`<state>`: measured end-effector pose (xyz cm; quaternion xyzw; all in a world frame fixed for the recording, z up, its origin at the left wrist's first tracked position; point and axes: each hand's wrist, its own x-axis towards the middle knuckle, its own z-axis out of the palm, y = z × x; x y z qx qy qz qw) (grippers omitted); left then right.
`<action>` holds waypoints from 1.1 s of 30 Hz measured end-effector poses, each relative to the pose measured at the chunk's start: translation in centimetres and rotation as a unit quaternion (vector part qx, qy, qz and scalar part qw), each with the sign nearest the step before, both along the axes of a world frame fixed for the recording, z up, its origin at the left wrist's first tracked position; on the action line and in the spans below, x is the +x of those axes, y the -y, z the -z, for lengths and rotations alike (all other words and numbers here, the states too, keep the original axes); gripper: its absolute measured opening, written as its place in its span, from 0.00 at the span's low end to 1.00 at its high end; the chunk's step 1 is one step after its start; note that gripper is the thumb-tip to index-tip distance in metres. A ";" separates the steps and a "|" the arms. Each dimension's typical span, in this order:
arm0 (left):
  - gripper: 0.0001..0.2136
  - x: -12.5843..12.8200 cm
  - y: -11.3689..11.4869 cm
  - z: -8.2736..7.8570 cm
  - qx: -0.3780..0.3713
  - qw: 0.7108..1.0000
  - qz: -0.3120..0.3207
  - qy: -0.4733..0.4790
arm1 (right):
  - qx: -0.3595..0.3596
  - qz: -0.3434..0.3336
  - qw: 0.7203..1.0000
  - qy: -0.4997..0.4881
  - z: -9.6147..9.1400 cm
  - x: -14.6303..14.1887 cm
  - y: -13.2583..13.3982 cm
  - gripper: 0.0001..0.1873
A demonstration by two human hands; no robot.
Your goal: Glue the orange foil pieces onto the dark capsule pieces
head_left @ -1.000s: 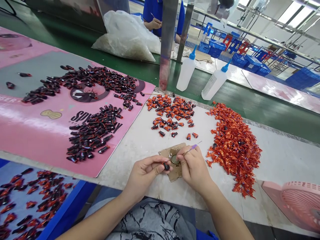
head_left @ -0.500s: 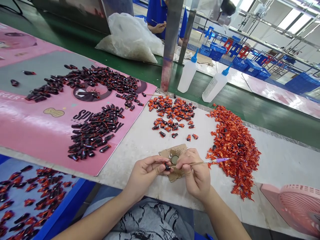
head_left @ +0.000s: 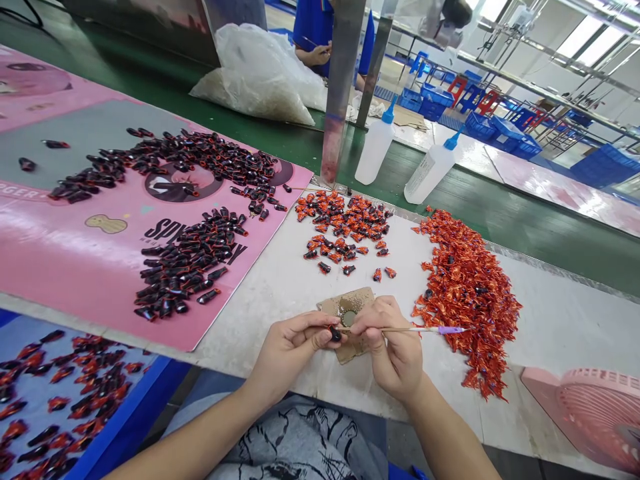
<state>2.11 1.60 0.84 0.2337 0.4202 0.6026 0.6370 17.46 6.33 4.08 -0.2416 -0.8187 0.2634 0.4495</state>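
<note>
My left hand (head_left: 293, 343) is closed, pinching a small black piece (head_left: 335, 335) between thumb and fingers. In my right hand (head_left: 393, 347) is a thin stick with a purple end (head_left: 450, 329), held like a pen. Its other tip meets the black piece, though fingers partly hide the contact. Under the hands lies a brown cardboard square (head_left: 367, 297) with a small round pool or dish (head_left: 349, 319) at its middle. Beyond it are scattered orange-and-black pieces (head_left: 345, 220). A large heap of orange pieces (head_left: 465, 293) spreads to the right.
Black pieces (head_left: 187, 263) lie in piles on a pink printed mat (head_left: 100, 267). A blue tray (head_left: 125, 407) holds more pieces at lower left. Two white bottles (head_left: 375, 150) stand behind a metal post (head_left: 340, 100). A pink fan (head_left: 595, 413) is at right; a co-worker (head_left: 315, 33) is beyond.
The stick has turned slightly, its purple end now a little lower and farther right. Both hands stay almost in place, still holding the stick and the black piece.
</note>
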 end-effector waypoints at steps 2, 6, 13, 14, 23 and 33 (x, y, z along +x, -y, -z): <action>0.11 0.0 0.0 0.0 0.010 1.000 0.005 -0.007 | 0.004 -0.003 1.000 0.003 0.0 0.0 0.0 0.15; 0.09 0.0 0.1 0.1 0.026 0.999 0.010 -0.015 | 0.003 -0.004 1.000 0.007 0.1 0.0 0.0 0.15; 0.08 -0.1 0.1 0.2 0.031 0.999 0.011 -0.021 | 0.001 -0.007 1.000 0.018 0.3 -0.1 0.0 0.15; 0.08 -0.1 0.1 0.2 0.032 0.999 0.011 -0.021 | 0.001 -0.004 1.000 0.018 0.4 -0.1 0.0 0.15; 0.09 -0.1 0.0 0.0 0.036 0.999 0.013 -0.025 | 0.000 0.002 1.000 0.019 0.3 -0.1 0.1 0.15; 0.12 0.0 0.2 0.5 0.011 1.000 -0.001 -0.014 | 0.106 0.111 0.988 -0.013 -1.1 3.1 -1.5 0.08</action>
